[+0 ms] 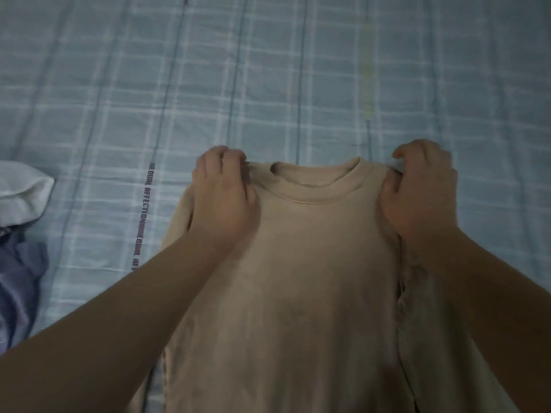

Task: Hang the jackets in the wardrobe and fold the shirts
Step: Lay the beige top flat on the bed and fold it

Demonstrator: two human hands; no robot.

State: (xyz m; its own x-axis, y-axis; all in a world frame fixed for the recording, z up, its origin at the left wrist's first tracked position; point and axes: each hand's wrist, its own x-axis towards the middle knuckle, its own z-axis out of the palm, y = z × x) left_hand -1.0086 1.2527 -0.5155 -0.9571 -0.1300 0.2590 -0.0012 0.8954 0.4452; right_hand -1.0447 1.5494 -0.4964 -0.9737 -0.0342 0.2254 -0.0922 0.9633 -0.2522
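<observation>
A beige crew-neck shirt (301,263) lies lengthwise on the bed, collar pointing away from me, its sides folded in so it forms a narrow strip. My left hand (223,192) pinches the shirt's left shoulder beside the collar. My right hand (417,186) pinches the right shoulder. Both forearms lie over the shirt's edges and hide the folded sleeves.
The bed is covered by a pale blue checked sheet (268,84) with a printed text stripe. At the left edge lie a white garment (21,195) and a blue-purple garment (18,287), bunched together.
</observation>
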